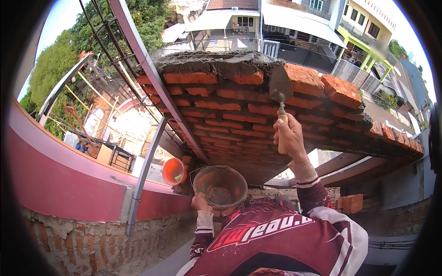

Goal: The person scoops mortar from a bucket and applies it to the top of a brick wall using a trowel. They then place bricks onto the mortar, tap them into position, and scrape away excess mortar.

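We see the right hand (291, 133) wrapped around the wooden handle of a trowel (280, 85), whose blade points away, beyond the fingers, against the brick wall (225, 108). The left hand (201, 203), lower and to the left, is closed on the near-left rim of a dark bucket (237, 184). Farther left of that hand we see an orange bucket (172, 165). Beyond the right hand, grey mortar (235, 66) tops the wall to the left of the blade; a brick (341, 91) lies up to the right.
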Available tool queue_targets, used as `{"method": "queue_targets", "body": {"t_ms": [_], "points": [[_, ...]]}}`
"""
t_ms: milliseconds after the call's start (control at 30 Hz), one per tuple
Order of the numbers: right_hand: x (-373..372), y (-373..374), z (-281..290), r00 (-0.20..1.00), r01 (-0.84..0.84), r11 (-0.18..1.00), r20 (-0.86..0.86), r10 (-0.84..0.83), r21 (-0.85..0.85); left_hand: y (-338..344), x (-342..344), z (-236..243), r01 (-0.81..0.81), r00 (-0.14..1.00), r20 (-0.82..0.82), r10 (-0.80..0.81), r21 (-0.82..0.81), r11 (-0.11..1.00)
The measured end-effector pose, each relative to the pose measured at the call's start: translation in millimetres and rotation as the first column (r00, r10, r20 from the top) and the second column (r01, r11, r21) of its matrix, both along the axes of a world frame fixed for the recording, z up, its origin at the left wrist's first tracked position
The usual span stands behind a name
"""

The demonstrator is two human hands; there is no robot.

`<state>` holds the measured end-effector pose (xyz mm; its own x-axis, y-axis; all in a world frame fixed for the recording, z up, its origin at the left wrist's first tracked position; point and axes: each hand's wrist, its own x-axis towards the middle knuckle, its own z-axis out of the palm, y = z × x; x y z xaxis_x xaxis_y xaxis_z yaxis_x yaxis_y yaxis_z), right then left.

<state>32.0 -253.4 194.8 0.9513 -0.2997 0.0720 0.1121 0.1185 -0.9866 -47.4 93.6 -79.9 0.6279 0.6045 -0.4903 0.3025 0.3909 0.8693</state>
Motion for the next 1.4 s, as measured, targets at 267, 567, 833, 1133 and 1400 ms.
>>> {"method": "queue_targets", "body": {"t_ms": [267,567,833,1133,1400], "points": [[-46.3,3.9,-76.8,0.978,-0.209,0.852,-0.124,0.17,-0.479,-26.9,23.4,20.2,0.135,0.988,0.072,-0.14,0.065,0.989],[-12.7,67.6,-134.4,0.875,-0.445,-0.073,-0.451,0.178,-0.893,-41.0,66.4,61.2,0.263,0.881,0.38,-0.283,0.103,0.959],[-15.8,95.5,-117.8,0.815,-0.304,-0.279,-0.4,0.418,-0.911,-38.4,80.2,86.3,0.195,0.831,0.508,-0.226,0.114,0.974],[-16.0,91.8,-106.7,0.873,-0.168,-0.237,-0.256,0.416,-0.957,-44.1,83.6,101.4,0.245,0.773,0.559,-0.3,0.172,0.954],[-19.6,90.4,-107.8,0.887,-0.109,-0.385,-0.265,0.378,-0.916,-51.1,92.8,97.2,0.325,0.751,0.539,-0.382,0.202,0.924]]}}
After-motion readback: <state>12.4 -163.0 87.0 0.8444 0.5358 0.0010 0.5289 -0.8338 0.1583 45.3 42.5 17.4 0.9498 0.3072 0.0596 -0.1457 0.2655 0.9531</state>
